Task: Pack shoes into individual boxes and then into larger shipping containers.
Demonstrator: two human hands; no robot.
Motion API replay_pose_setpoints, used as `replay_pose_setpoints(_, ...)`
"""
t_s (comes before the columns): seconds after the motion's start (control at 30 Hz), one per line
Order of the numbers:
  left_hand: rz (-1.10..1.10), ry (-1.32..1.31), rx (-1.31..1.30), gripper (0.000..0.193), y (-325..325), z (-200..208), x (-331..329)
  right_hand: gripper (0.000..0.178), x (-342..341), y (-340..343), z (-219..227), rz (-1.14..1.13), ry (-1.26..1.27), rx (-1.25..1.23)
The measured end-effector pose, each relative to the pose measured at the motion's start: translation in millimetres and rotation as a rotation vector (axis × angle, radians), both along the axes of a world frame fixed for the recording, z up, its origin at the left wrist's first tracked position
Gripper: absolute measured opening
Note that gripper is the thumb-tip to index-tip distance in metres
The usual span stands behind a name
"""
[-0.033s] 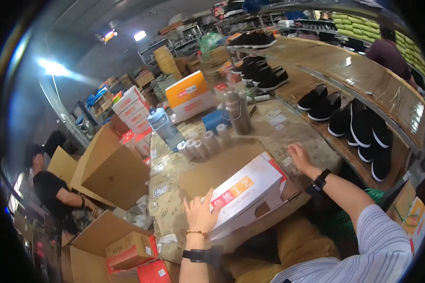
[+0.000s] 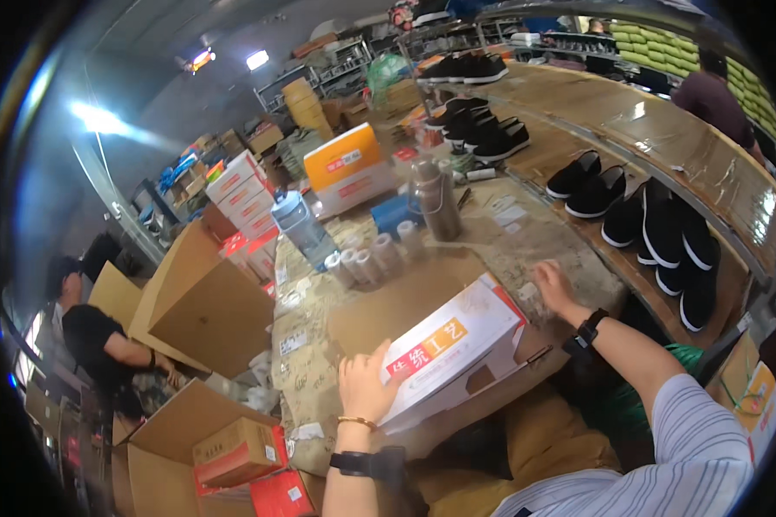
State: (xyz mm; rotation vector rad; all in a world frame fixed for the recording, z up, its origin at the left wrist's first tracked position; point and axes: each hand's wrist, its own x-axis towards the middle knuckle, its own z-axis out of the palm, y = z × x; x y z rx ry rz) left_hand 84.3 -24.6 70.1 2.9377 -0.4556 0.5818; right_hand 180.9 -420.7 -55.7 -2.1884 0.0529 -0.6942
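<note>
Partly open, left hand (image 2: 367,386) touching white box (image 2: 474,329).

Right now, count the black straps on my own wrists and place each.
2: one black strap behind your left hand, which touches the white box; the other black strap behind your right hand, near the box's right end.
</note>
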Motion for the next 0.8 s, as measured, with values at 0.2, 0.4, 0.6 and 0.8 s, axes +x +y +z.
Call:
replay_pose_setpoints(0.2, 0.292, -0.19, -0.294, 0.046, 55.2, 33.6, -2.0, 0.032, -25.9, -21.1, -44.2, -0.148, -0.007, -0.405)
replay_pose_setpoints(0.4, 0.735, -0.167, 0.051, 0.055, 122.5, -28.6, -18.4, 0.034, -33.9, -11.8, -24.8, -0.117, 0.035, -0.486)
replay_pose_setpoints(0.6, 0.748, 0.174, 0.188, 0.061, 106.7, -31.6, -13.7, 0.033, -33.7, -14.5, -34.2, -0.124, 0.024, -0.479)
replay_pose_setpoints(0.8, -0.019, -0.168, 0.02, 0.049, 36.8, -41.1, -32.2, 0.03, -34.6, -16.5, -35.2, -0.132, -0.032, -0.417)
